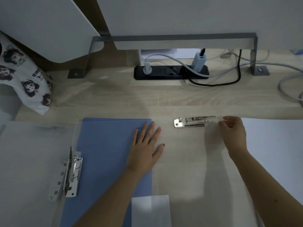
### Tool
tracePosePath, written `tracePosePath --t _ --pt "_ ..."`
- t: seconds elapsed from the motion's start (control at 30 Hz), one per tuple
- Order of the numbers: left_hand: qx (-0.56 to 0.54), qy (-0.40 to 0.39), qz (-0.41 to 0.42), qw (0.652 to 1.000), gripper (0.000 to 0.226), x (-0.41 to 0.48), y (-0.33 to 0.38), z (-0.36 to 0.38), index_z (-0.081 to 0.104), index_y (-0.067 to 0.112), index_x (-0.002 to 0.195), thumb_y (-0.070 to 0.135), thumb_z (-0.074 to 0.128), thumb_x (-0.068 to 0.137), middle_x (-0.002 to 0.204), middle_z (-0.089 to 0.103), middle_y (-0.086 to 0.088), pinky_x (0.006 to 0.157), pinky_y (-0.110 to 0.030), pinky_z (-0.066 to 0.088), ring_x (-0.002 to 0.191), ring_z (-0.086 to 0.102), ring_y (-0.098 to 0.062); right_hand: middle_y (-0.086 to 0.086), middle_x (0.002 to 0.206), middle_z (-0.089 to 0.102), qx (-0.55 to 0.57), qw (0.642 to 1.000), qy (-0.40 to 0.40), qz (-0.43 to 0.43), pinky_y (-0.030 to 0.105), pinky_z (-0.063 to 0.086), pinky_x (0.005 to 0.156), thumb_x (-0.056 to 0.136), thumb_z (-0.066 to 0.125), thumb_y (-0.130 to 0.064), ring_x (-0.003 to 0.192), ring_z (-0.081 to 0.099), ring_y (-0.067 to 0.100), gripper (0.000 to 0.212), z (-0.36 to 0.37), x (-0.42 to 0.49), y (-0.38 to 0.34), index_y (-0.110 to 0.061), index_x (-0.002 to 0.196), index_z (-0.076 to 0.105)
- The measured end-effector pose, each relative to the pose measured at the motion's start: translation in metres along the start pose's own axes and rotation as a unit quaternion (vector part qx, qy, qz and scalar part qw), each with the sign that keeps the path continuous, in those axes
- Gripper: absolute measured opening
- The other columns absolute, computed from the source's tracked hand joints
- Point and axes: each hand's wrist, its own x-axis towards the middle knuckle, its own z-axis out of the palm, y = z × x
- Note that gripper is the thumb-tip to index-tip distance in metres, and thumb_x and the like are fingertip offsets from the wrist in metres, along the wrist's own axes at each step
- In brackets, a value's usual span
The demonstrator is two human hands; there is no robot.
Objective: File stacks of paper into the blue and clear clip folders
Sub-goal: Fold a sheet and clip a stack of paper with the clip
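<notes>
A blue folder [105, 145] lies closed at centre-left. Over its left edge rests an open clear folder [32, 153] with a metal clip [71, 175]. A second clear folder [183, 161] lies open in the middle, its metal clip [191, 122] at the far edge. My left hand [145, 148] lies flat with fingers spread across the blue folder's right edge. My right hand [233, 133] has its fingers curled just right of that clip's lever; contact is unclear. A white paper stack [272, 148] lies at the right, and a smaller white sheet [150, 210] at the near edge.
A black power strip [170, 72] with plugs and cables [237, 76] sits at the back of the wooden desk [131, 95]. A patterned cloth bag [27, 79] is at the far left. A metal shelf bracket [253, 53] stands behind.
</notes>
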Motion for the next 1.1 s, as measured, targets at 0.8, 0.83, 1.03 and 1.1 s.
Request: tracePosePath --t 0.8,0.83,1.03,1.1 --pt "-0.621 -0.269 -0.3 0.673 0.006 0.007 0.268 -0.07 0.044 0.024 0.095 0.02 0.045 0.091 0.084 0.046 0.011 0.063 -0.019 0.033 0.073 0.044 -0.003 0.011 0.129 0.053 -0.241 0.953 -0.12 -0.136 0.03 0.043 0.084 0.084 0.054 0.001 0.104 0.058 0.03 0.038 -0.148 -0.032 0.103 -0.008 0.121 0.057" --pt "-0.601 -0.27 -0.314 0.684 0.004 0.009 0.274 -0.068 0.043 0.02 0.088 0.019 0.045 0.091 0.075 0.042 0.008 0.06 -0.021 0.032 0.067 0.041 -0.007 0.01 0.13 0.053 -0.24 0.953 -0.123 -0.139 0.03 0.044 0.084 0.085 0.054 -0.001 0.104 0.059 0.029 0.038 -0.149 -0.031 0.103 -0.009 0.122 0.056" --pt "-0.543 -0.262 -0.349 0.718 0.022 0.028 0.287 -0.057 0.04 0.016 0.064 0.014 0.043 0.086 0.063 0.039 -0.001 0.071 -0.027 0.033 0.068 0.041 -0.02 0.01 0.13 0.052 -0.223 0.956 -0.132 -0.137 0.022 0.041 0.083 0.087 0.053 -0.005 0.108 0.058 0.026 0.037 -0.151 -0.023 0.104 -0.01 0.125 0.054" --pt "-0.543 -0.273 -0.351 0.713 0.017 0.032 0.287 -0.055 0.046 0.014 0.069 0.014 0.044 0.086 0.064 0.039 -0.001 0.072 -0.027 0.034 0.069 0.042 -0.02 0.01 0.13 0.052 -0.218 0.957 -0.136 -0.138 0.021 0.041 0.084 0.088 0.053 -0.007 0.109 0.057 0.025 0.036 -0.153 -0.022 0.105 -0.01 0.124 0.054"
